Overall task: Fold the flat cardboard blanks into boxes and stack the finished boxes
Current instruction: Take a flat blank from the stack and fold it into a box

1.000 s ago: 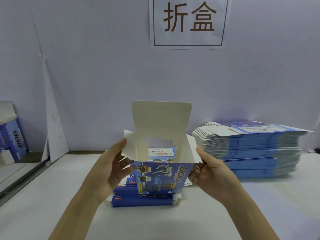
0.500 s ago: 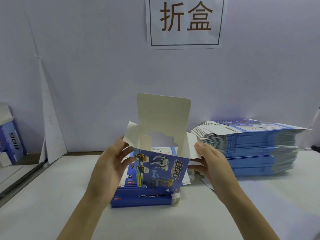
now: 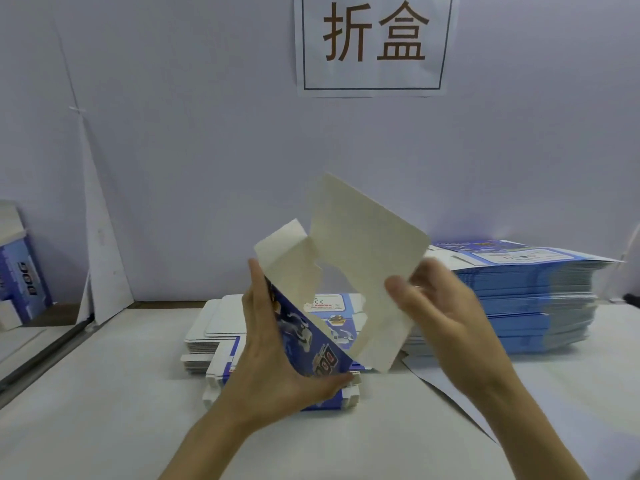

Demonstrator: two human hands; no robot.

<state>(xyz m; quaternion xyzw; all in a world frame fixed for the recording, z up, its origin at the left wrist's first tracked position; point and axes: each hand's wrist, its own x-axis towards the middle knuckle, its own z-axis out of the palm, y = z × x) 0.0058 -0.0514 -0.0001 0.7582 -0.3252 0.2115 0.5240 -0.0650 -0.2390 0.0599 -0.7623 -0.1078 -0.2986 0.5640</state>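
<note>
A half-folded blue printed box [image 3: 311,341] hangs tilted over the table, its white lid flap [image 3: 363,268] and a side flap [image 3: 287,254] sticking up. My left hand [image 3: 273,358] grips the box from the left, thumb along its lower edge. My right hand [image 3: 440,306], blurred by motion, touches the big white flap from the right with loosely spread fingers. Under the box lies a small pile of flat blanks [image 3: 214,337]. A tall stack of flat blue blanks [image 3: 530,299] stands at the right.
A finished blue box [image 3: 20,275] stands at the far left by the wall. A white cardboard wedge [image 3: 100,258] leans against the wall. A paper sign [image 3: 374,43] hangs on the wall. A loose white sheet [image 3: 443,379] lies by the tall stack.
The box has been turned from upright to tilted, its lid flap swinging to the right. My left hand shifted under and around the box. My right hand moved onto the big flap.
</note>
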